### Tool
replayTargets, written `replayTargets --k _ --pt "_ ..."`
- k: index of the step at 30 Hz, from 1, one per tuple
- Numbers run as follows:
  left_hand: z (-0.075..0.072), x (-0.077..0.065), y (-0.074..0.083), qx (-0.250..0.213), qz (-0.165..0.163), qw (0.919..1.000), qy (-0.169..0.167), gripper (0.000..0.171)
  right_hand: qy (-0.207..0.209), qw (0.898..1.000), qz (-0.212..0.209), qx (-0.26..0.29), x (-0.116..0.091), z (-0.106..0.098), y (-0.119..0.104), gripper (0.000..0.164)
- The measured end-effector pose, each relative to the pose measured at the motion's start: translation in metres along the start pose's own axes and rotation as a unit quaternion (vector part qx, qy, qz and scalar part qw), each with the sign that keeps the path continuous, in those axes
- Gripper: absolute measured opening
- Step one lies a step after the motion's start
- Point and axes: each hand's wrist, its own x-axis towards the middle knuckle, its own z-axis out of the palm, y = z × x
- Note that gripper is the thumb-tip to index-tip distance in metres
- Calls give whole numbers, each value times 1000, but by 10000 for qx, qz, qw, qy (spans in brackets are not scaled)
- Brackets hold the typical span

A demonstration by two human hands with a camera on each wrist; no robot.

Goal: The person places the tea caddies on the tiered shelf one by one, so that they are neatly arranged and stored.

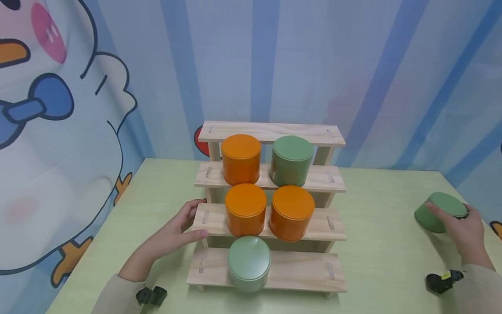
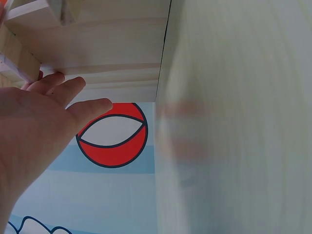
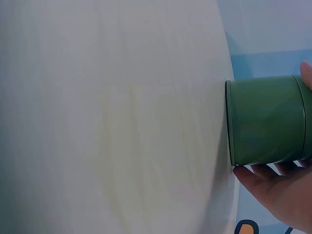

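Observation:
A stepped wooden stand (image 1: 310,270) carries round lidded tins. My left hand (image 1: 172,237) holds the left end of a lower-middle step, thumb at the front edge and fingers behind. In the left wrist view, fingertips of the left hand (image 2: 44,117) reach the stand's wooden underside (image 2: 107,39). Far right, my right hand (image 1: 464,229) grips a green tin (image 1: 431,218) round its side. In the right wrist view, this green tin (image 3: 265,119) has its base at the tabletop, with the fingers of the right hand (image 3: 287,195) along its wall.
An orange tin (image 1: 241,161) and a green tin (image 1: 292,161) stand on the upper-middle step. Two orange tins, left (image 1: 245,211) and right (image 1: 292,213), are one step down. Another green tin (image 1: 249,264) sits on the lowest step. A patterned cloth (image 1: 306,65) hangs behind the table (image 1: 376,244).

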Motion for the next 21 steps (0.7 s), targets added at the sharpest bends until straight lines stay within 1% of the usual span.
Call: replayTargets --k 3,5,7,11,13,14,16,18,19,20,21 --pt "0 0 0 50 60 10000 -29 70 37 10000 -69 38 0 0 0 102" --pt "-1 0 0 58 76 9999 -33 69 51 9999 -133 24 5 1 3 102" --pt "-1 0 0 63 82 9999 -34 69 68 9998 -206 -21 16 2 11 104" --pt "-1 0 0 65 66 10000 -32 69 130 9986 -501 -98 48 7 37 109" --pt "0 0 0 41 33 10000 -25 69 172 9978 -629 -110 57 9 44 109" --pt "0 0 0 48 40 10000 -25 68 177 9976 -656 -93 58 9 43 109" --pt "-1 0 0 66 66 10000 -27 68 180 9977 -657 -30 49 8 31 107" --pt "-1 0 0 75 92 9999 -32 68 133 9977 -660 50 30 5 9 104" --pt "-1 0 -1 72 91 9999 -35 68 163 9976 -665 -34 19 4 -3 102" --pt "-1 0 -1 67 90 9999 -34 68 139 9973 -720 1 10 3 -13 100" --pt "-1 0 0 46 76 10000 -31 69 152 9968 -778 14 4 3 -18 99"
